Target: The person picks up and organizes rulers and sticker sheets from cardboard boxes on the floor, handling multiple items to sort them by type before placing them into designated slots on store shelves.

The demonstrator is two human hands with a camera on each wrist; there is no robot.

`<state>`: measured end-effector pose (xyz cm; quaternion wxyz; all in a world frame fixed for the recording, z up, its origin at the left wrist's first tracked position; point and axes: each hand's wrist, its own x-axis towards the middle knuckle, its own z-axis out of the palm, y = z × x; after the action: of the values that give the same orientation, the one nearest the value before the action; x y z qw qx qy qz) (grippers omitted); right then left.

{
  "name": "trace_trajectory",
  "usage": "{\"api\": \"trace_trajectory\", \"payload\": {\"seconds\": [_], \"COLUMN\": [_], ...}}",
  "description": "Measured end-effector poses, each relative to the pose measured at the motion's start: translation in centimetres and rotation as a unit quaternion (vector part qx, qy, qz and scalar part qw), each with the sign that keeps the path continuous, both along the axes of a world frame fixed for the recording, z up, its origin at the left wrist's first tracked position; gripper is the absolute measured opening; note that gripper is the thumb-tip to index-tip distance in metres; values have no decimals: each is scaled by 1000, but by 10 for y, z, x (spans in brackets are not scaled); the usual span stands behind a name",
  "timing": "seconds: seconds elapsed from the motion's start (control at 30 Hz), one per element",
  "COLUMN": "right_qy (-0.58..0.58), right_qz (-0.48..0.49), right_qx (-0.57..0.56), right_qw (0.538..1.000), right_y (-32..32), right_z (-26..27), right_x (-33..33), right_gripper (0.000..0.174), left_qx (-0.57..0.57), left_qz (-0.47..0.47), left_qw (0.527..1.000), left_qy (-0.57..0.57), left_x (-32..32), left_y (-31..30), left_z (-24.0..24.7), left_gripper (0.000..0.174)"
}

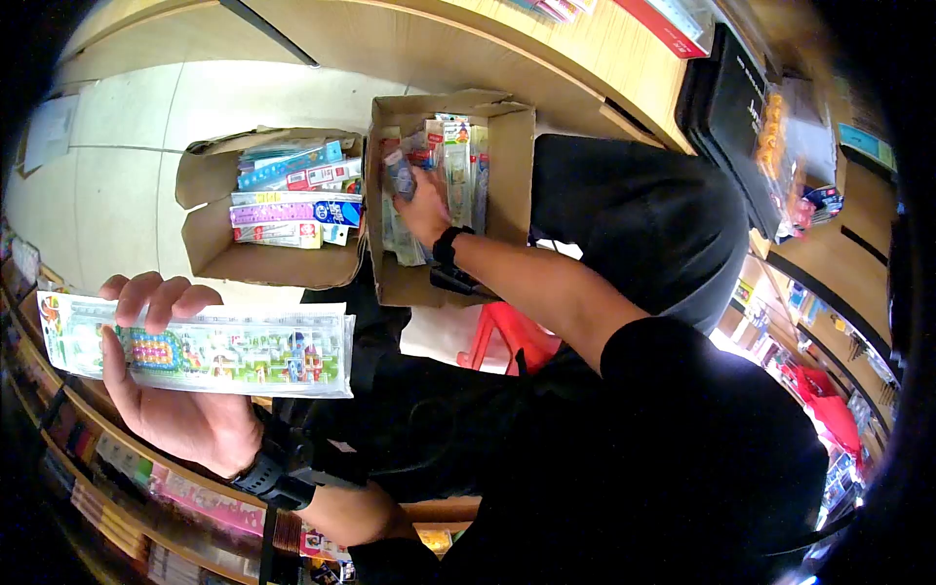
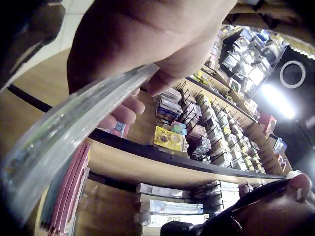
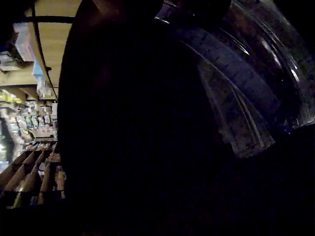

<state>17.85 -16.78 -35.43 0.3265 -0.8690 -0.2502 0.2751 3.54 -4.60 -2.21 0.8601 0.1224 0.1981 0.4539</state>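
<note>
The left hand [image 1: 185, 419] holds up a stack of long clear packets [image 1: 234, 351] with colourful patterned contents, thumb on one side and fingers curled over the other. In the left wrist view the packets [image 2: 69, 132] appear edge-on in that hand [image 2: 147, 44]. The right hand [image 1: 425, 210] reaches into the right cardboard box [image 1: 509, 195], its fingers at a small bluish packet [image 1: 398, 174] among long packets [image 1: 456, 166]; its exact grip is unclear. In the dark right wrist view, clear ruler-like packets [image 3: 246, 118] lie near the fingers.
Another open cardboard box [image 1: 210, 219] with rulers and packets [image 1: 292, 210] stands on the tiled floor [image 1: 117, 195], left of the first. A red stool [image 1: 512, 336] is beside the person's legs. Wooden shelves [image 1: 166, 487] with goods run along the lower left, and a wooden counter [image 1: 575, 49] along the top.
</note>
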Motion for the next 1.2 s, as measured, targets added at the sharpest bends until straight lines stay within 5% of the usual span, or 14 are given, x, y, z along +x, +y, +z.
{"api": "trace_trajectory", "payload": {"seconds": [0.07,0.2,0.3,0.37,0.47,0.7,0.77,0.9,1.0,1.2], "right_qy": [113,20,2,-146,-9,-7,-87,-27,-25,7], "right_qz": [4,40,-23,-88,-99,-110,-70,-102,-94,-74], "right_qx": [26,80,-8,-130,-223,-247,-211,-245,-173,-38], "right_qw": [993,996,1000,977,970,963,971,964,980,996], "right_y": [8,13,0,-15,-23,-16,-22,-26,-35,-25], "right_z": [3,7,-12,-27,-19,-39,-42,-43,-29,106], "right_x": [-1,5,22,35,45,50,50,50,54,50], "right_gripper": [48,49,53,57,52,44,39,33,33,29], "left_qx": [1,-1,-2,-2,-3,1,2,0,17,93], "left_qz": [2,4,4,7,4,-2,-1,5,3,15], "left_qw": [1000,1000,1000,1000,1000,1000,1000,1000,999,964], "left_qy": [1,0,3,5,2,16,19,24,44,250], "left_x": [0,-1,-1,0,1,3,3,5,4,11], "left_y": [0,1,1,1,-1,0,0,0,2,-12], "left_z": [0,-1,0,1,1,-1,-1,-1,-2,-18], "left_gripper": [22,22,21,21,22,22,22,22,22,31]}}
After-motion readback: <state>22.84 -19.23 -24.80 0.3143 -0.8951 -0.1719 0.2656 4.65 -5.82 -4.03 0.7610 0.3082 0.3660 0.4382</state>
